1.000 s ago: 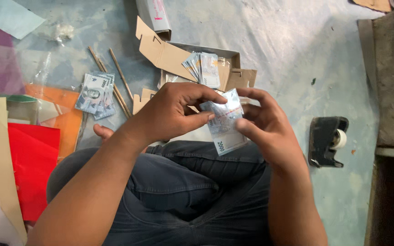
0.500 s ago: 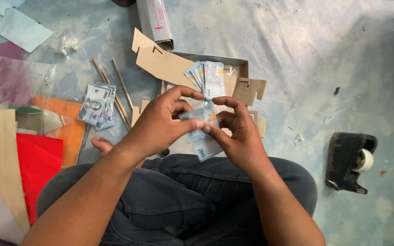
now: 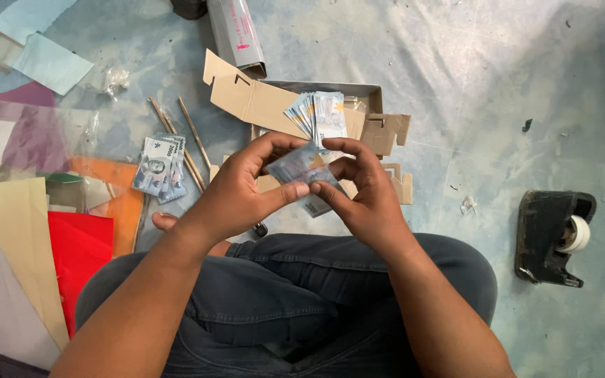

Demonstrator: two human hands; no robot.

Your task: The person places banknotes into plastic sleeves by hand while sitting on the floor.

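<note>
While seated cross-legged on the floor [image 3: 498, 84], left hand [image 3: 243, 192] and right hand [image 3: 365, 196] both pinching one banknote [image 3: 301, 168] at chest height, above lap, fingertips at edges for control. More notes fanned in box [image 3: 330, 112], small stack [image 3: 159, 164] left, tape dispenser [image 3: 551, 238] right.

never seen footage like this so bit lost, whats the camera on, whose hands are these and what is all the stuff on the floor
The camera sits on a person's head and looks down at their own lap, so the two arms are theirs. The left hand and right hand together pinch a small bundle of banknotes. On the floor ahead lie an open cardboard box holding a fan of notes, another stack of notes, thin wooden sticks, coloured paper sheets, and a black tape dispenser.
</note>
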